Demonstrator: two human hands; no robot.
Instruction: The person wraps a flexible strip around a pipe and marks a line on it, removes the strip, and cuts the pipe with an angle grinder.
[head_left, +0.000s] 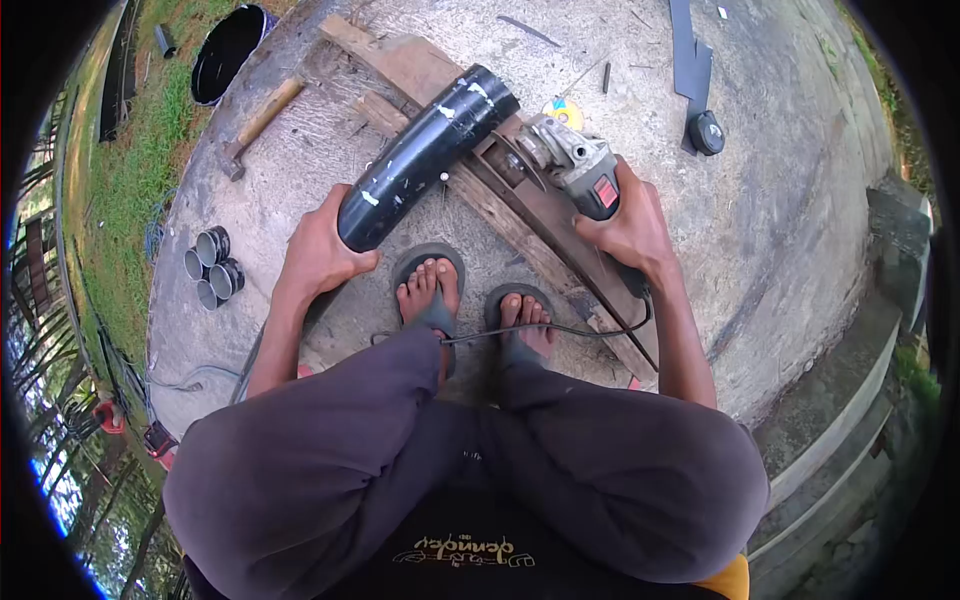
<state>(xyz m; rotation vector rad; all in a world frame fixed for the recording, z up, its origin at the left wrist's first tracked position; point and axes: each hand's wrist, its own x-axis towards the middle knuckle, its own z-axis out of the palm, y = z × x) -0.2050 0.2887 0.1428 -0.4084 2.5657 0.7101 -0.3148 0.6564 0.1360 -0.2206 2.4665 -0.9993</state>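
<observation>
A black pipe [428, 160] with white scuff marks lies slanted across wooden planks [545, 240], its open end pointing away from me. My left hand [322, 250] is closed round the pipe's near end, thumb along its edge. In my right hand [640, 232] is an angle grinder [585, 170], gripped by its body behind the grey metal head. The grinder's head rests close to or on the planks, to the right of the pipe. Its disc is seen almost edge-on, and I cannot tell whether it touches anything. A black cord [560, 328] runs from the grinder across my feet.
A hammer [262, 128] lies at the left, with several short pipe rings [226, 278] nearer me. Beyond the grinder is a yellow disc [567, 112]. A round black tape measure [706, 134] sits by a dark flat strip [683, 45]. A black bucket [228, 52] stands far left.
</observation>
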